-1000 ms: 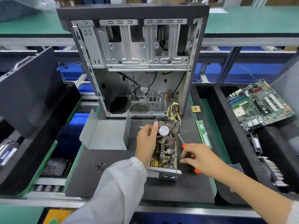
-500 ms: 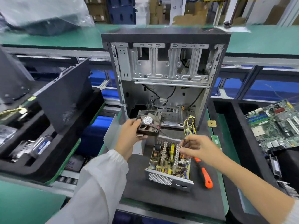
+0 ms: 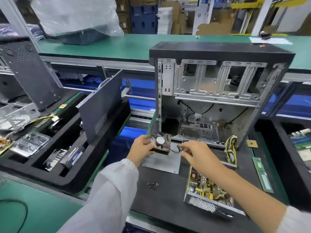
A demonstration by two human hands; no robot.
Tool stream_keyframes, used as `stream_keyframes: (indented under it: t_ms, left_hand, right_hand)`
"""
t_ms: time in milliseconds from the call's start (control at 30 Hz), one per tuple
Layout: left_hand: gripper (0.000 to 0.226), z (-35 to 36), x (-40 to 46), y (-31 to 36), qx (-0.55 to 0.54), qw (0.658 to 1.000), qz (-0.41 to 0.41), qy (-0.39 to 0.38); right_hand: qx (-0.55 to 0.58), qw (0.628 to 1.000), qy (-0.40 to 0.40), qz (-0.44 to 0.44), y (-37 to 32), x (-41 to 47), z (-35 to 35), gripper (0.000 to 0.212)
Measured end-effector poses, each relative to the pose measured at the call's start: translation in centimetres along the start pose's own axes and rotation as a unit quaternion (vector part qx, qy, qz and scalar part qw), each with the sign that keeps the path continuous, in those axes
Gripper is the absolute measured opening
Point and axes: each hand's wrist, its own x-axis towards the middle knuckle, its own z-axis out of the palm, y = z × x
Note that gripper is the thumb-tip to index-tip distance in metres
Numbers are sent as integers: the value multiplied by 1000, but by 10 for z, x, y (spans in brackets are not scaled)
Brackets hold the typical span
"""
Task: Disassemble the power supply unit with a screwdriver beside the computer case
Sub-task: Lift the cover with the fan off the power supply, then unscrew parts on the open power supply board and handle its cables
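Note:
My left hand (image 3: 141, 149) grips a small black cooling fan (image 3: 161, 143) in the air, in front of the open computer case (image 3: 217, 91). My right hand (image 3: 196, 153) pinches the fan's cable (image 3: 176, 149) just right of the fan. The opened power supply unit (image 3: 207, 190), its circuit board exposed, lies on the black mat (image 3: 161, 206) under my right forearm. Its yellow wire bundle (image 3: 231, 149) trails toward the case. The bent metal cover (image 3: 164, 163) lies on the mat below the fan. No screwdriver is in view.
Loose screws (image 3: 152, 185) sit on the mat left of the unit. A green memory stick (image 3: 262, 174) lies at the mat's right edge. A black foam tray (image 3: 55, 157) with parts and an upright side panel (image 3: 102, 105) stands to the left. Another tray (image 3: 301, 142) is at the right.
The fan has been lifted off the power supply and carried left. My right hand left the unit and took hold of the fan's cable. The view swung left; the screwdriver dropped out of sight.

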Motion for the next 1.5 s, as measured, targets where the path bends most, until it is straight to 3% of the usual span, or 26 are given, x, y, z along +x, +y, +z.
stream_keyframes:
  t_ms: [67, 200, 300, 500, 767, 867, 967, 1067, 1133, 1233, 1367, 1500]
  left_hand:
    - [35, 3, 5, -1, 116, 993, 24, 4]
    - [3, 14, 10, -3, 239, 968, 69, -10]
    - [12, 19, 14, -7, 293, 952, 83, -1]
    - [21, 24, 15, -7, 458, 887, 32, -47]
    - [27, 23, 19, -1, 510, 853, 6, -115]
    - [26, 30, 12, 11, 533, 837, 63, -107]
    - [23, 41, 3, 27, 560, 811, 143, -84]
    - [22, 56, -8, 37, 524, 817, 225, -86]
    - [23, 67, -17, 38, 487, 830, 249, -109]
    - [20, 86, -26, 33, 463, 830, 281, -135]
    - [25, 112, -25, 23, 404, 844, 298, -188]
    - [34, 127, -23, 13, 407, 837, 302, -207]
  right_hand:
    - [-57, 998, -30, -3, -5, 19, 6, 21]
    - [-135, 988, -74, 22, -4, 52, 26, 20]
    - [-162, 983, -74, 44, 5, 66, 42, 19]
    - [-330, 941, -60, 51, 11, 77, 57, 18]
    - [-388, 921, -25, 11, 15, 76, 61, 16]
    - [-355, 935, -5, 5, 19, 71, 47, 26]
    - [-236, 966, 102, 14, 27, 48, 8, 28]
    - [-167, 966, 161, 112, 57, -4, -30, 38]
    - [-143, 955, 148, 213, 83, -44, -41, 43]
    - [-136, 941, 62, 305, 115, -84, -33, 33]
    - [-121, 931, 4, 345, 132, -104, -2, 23]
    - [-214, 907, -16, 363, 134, -106, 21, 32]
